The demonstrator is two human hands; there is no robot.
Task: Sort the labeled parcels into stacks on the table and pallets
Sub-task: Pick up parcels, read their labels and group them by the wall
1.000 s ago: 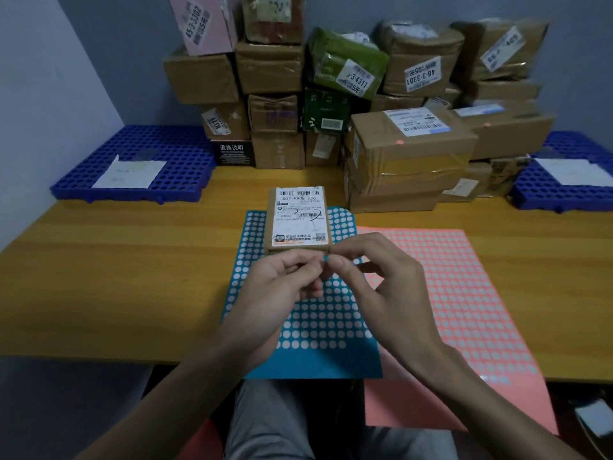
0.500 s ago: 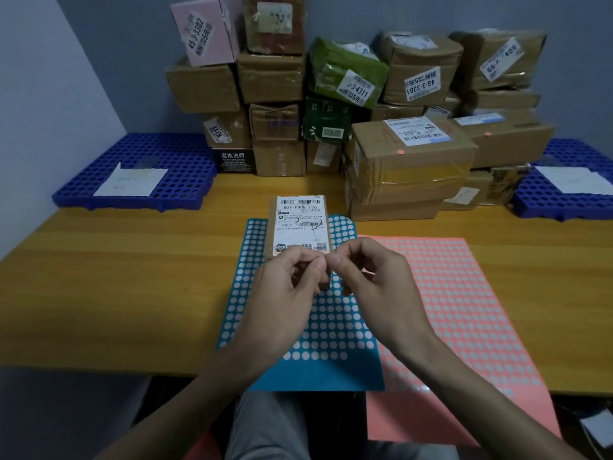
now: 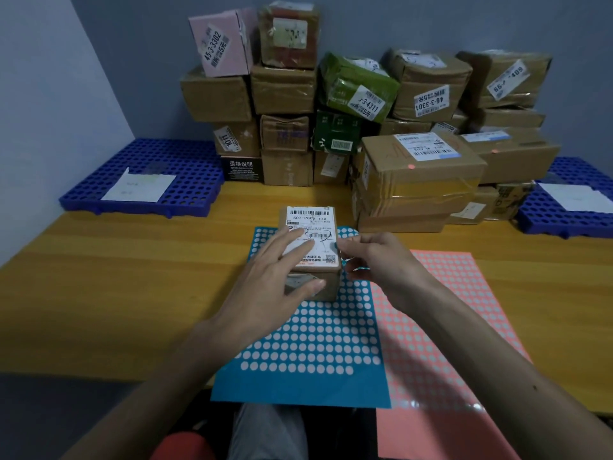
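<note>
Fingers (image 3: 289, 242) of the left hand (image 3: 265, 287) lie straight and spread on the small box (image 3: 310, 216), probably steadying it on the blue dotted sheet (image 3: 315, 343) mid-frame on the counter (image 3: 116, 287). The right hand (image 3: 381, 263) curls at the box's right edge; I cannot tell whether it pinches anything.

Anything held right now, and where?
Left hand rests flat on top of the small parcel, thumb on its front. Right hand, curled, sits at its right edge; grip unclear.

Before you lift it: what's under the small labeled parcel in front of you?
The small parcel sits on the blue dotted sheet, which lies on the wooden table. Anything between parcel and sheet is covered.
</note>
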